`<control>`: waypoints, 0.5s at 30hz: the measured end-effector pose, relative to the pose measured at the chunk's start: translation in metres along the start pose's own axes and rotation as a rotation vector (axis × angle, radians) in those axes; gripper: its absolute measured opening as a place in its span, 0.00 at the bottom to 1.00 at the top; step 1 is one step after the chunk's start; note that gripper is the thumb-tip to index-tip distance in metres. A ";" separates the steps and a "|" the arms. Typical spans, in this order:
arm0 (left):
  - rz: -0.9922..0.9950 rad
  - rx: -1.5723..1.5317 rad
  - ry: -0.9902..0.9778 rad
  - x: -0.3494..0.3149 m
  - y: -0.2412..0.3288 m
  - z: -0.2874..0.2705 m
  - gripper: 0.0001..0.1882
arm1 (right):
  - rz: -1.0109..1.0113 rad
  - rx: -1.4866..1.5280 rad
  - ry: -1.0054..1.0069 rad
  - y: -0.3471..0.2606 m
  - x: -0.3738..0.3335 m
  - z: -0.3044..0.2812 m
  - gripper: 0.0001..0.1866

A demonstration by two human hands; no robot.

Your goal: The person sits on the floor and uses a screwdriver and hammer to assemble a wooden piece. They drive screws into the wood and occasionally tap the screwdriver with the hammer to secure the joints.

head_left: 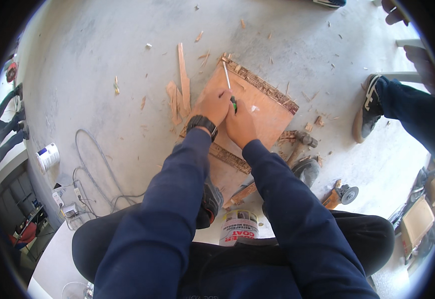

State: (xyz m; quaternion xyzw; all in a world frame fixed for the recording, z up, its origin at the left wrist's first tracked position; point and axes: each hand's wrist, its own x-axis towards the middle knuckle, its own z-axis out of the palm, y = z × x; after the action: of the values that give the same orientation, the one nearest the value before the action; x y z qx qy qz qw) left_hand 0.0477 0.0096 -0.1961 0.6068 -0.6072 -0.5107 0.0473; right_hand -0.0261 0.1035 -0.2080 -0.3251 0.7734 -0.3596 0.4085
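Observation:
Both my hands are closed together on a screwdriver (227, 74) with a bright metal shaft. Its green and black handle is mostly hidden by my fingers. My left hand (214, 105) wraps around it from the left, a black watch on the wrist. From the right, my right hand (241, 125) grips the handle. The shaft points away from me, its tip at the far corner of a wooden panel (262, 107) on the floor. Along the panel's far edge runs a rough, splintered strip (265, 85). Another broken edge shows on the near side, below my hands.
Wood strips (183, 74) and splinters lie left of the panel. A hammer (305, 141) and angle grinder (344, 194) are at right. A paint bucket (239, 226) stands between my legs. Cables (95, 144) loop at left, near a white can (48, 157). Another person's shoe (369, 112) is at right.

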 end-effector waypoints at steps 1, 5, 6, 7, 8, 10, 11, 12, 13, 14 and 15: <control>-0.026 0.011 -0.044 0.005 0.001 -0.002 0.21 | 0.070 -0.026 -0.051 -0.002 -0.001 0.000 0.19; -0.029 0.121 -0.089 0.004 0.000 0.001 0.21 | 0.129 0.004 -0.025 -0.013 -0.012 0.002 0.19; -0.043 0.177 -0.088 0.003 0.003 0.002 0.21 | 0.174 0.020 -0.035 -0.017 -0.013 0.002 0.19; 0.017 0.182 -0.030 0.001 0.007 0.002 0.21 | 0.089 0.060 0.006 -0.022 -0.013 0.000 0.18; 0.046 0.205 0.028 0.002 0.015 0.002 0.21 | 0.037 0.091 0.017 -0.027 -0.010 -0.002 0.18; 0.030 0.213 0.036 0.006 0.032 -0.002 0.21 | 0.007 0.141 0.010 -0.036 0.000 -0.007 0.17; -0.019 0.186 -0.004 0.014 0.042 -0.006 0.20 | 0.000 0.167 0.000 -0.040 0.006 -0.009 0.18; -0.011 0.133 0.028 0.015 0.048 -0.008 0.20 | -0.071 0.212 0.019 -0.041 0.012 -0.011 0.18; 0.070 0.166 0.062 0.012 0.049 -0.007 0.22 | -0.130 0.185 0.054 -0.040 0.011 -0.011 0.18; 0.032 0.224 0.000 0.012 0.049 -0.007 0.22 | -0.047 0.112 0.009 -0.037 0.012 -0.012 0.18; 0.033 0.258 0.004 0.009 0.045 -0.005 0.21 | 0.012 0.046 -0.033 -0.033 0.009 -0.011 0.17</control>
State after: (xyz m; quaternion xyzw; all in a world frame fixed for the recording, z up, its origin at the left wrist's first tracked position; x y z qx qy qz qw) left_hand 0.0174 -0.0121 -0.1680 0.5986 -0.6777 -0.4265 -0.0214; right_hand -0.0331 0.0826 -0.1799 -0.3168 0.7600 -0.3695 0.4306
